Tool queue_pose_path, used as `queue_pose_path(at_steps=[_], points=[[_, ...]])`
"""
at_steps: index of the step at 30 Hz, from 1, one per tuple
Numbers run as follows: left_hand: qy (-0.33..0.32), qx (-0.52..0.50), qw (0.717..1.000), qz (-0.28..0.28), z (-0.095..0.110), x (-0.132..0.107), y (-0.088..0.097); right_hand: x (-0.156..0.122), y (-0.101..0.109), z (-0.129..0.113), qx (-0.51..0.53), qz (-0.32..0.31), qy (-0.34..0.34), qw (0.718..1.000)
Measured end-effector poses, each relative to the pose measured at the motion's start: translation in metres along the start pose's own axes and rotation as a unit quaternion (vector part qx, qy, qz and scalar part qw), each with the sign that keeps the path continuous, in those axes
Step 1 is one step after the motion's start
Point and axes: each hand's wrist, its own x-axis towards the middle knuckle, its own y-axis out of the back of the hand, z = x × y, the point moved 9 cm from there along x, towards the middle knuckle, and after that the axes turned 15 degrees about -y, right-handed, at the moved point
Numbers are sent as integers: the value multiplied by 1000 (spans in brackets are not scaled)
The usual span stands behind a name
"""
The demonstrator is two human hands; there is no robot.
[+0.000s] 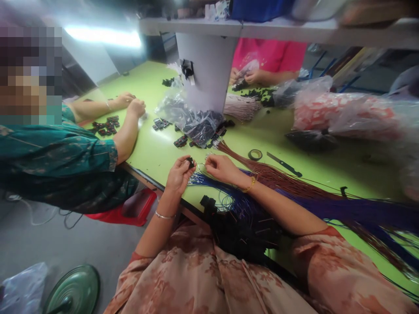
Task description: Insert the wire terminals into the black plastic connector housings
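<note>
My left hand (179,174) pinches a small black connector (190,162) just above the near edge of the green table (157,148). My right hand (220,167) is closed in a pinch on a thin wire end (200,167) that reaches toward the connector. Under my right forearm lies a bundle of blue wires (229,198). A bundle of brown wires (262,170) runs beside it. A black connector block (208,203) sits on the blue wires near my lap.
A clear bag of black connectors (196,122) leans on a white post (209,69). Loose connectors (181,141), a tape roll (255,154) and a black tool (283,164) lie nearby. A person in green (65,152) works at left, another in pink (268,56) opposite. Plastic bags (343,113) crowd the right.
</note>
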Motion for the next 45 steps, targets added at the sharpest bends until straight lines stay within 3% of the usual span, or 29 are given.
queue_pose_path(at_steps=[6, 15, 23, 30, 36, 41, 45], points=[[38, -31, 999, -22, -9, -12, -12, -5, 1, 2, 89, -14, 8, 996], [69, -76, 994, -49, -18, -26, -30, -17, 9, 1, -4, 63, -5, 998], [55, -60, 995, -58, -17, -27, -31, -19, 11, -1, -31, 76, -9, 997], [7, 22, 999, -34, -12, -28, -24, -15, 2, 6, 6, 32, -14, 999], [30, 40, 999, -13, -20, -31, -19, -23, -5, -6, -82, 55, 94, 991], [20, 36, 999, -14, -21, -31, -19, -15, -8, 9, -44, 12, 19, 999], [23, 30, 999, -16, -25, -32, -18, -20, -11, 6, -79, 24, 41, 996]])
